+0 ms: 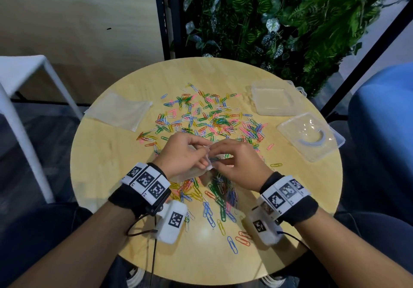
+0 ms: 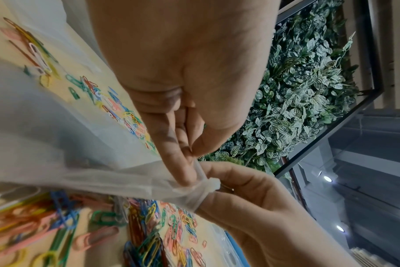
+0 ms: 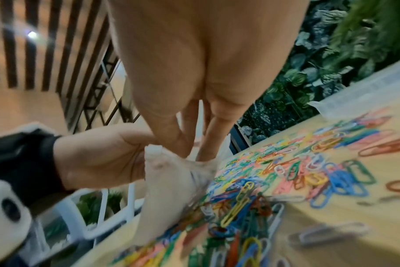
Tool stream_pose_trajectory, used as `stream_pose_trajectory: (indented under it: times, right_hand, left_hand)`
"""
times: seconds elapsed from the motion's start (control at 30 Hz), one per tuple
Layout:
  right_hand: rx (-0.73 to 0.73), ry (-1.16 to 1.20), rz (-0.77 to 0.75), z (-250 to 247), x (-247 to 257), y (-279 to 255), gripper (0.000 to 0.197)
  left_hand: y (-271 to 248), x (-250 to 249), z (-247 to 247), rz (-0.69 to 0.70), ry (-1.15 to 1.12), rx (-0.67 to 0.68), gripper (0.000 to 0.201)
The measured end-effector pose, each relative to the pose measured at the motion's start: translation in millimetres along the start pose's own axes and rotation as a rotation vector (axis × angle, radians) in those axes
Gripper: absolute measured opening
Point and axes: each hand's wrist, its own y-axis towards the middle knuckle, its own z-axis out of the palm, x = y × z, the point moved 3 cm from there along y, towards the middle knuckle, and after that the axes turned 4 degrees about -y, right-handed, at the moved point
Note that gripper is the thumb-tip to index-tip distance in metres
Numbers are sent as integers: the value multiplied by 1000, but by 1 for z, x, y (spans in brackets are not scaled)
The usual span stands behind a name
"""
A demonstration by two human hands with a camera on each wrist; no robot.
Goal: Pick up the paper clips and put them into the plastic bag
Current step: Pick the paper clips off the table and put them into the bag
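The plastic bag (image 1: 196,171) was in the middle of the head frame, low over the table (image 1: 107,176), held up between both hands. Its top edge was bunched into a small white twist (image 2: 211,185) where the fingers met. The left hand (image 1: 183,156) pinched that edge with thumb and fingertips, a narrow grip on the bag. The right hand (image 1: 237,164) pinched the other side of the same edge, also a narrow grip on the bag. Some clips seemed to lie inside the bag, but it was too see-through to be sure.

The paper clips (image 1: 205,118) lay all over the middle of the table in many colours, with more just below the hands near the bottom of the frame.

The step looked like pulling the mouth of the bag open. Next, one hand would need to keep the mouth wide while the other let go and picked up clips. The bag was thin and floppy, so it could easily fall shut.

A stack of spare bags (image 1: 120,113) sat at the left, and two clear plastic boxes (image 1: 274,100) at the right.
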Motion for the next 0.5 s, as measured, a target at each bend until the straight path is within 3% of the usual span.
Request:
stream_pose_trajectory:
  times: [0.1,0.17,0.2,0.3,0.33,0.4,0.5]
  right_hand:
    - [-75,113,139,-24,-3,-1,29]
    - [-160,-78,265,-51,-18,-6,24]
    - [-117,-221,365,-64,-32,-11,28]
    - [297,-439,787,-76,-73,-39,93]
    - [396,-438,850,-73,-79,-47,107]
    - [406,-430,837,-60,-78,-51,116]
    - [300,-435,652,-36,-62,-38,95]
  left_hand:
    - [0,-4,-4,6,-11,-19,21]
    - [0,-3,-8,9,-5,-41,22]
    - [0,-3,-9,10,-1,-51,22]
    - [-1,-3,-14,12,5,-65,23]
    - [-1,-3,-14,15,8,-65,23]
    - [-2,-4,-15,19,17,-62,22]
    - [-2,-5,-13,21,29,-56,23]
